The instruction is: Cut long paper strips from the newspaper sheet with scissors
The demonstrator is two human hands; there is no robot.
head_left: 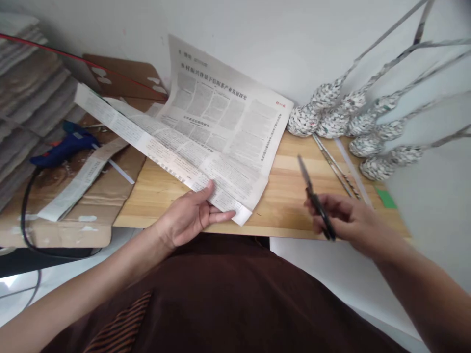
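Observation:
A large newspaper sheet (221, 115) leans against the wall, its near edge folded over into a long strip. My left hand (196, 213) holds the near right end of that folded edge, thumb on top and fingers underneath. To the right, my right hand (340, 220) is closed round dark scissors (316, 201), slightly blurred. The blades look closed together and point up and away, apart from the newspaper. A folded paper strip (83, 184) lies on cardboard at the left.
Wooden table (147, 196); cardboard (99, 215) with a blue glue gun (68, 147) and black cable at left. Stacked sheets (29, 98) stand far left. Several woven paper gourds (333, 122) rest at the back right, near thin sticks (334, 166) and a green piece (385, 197).

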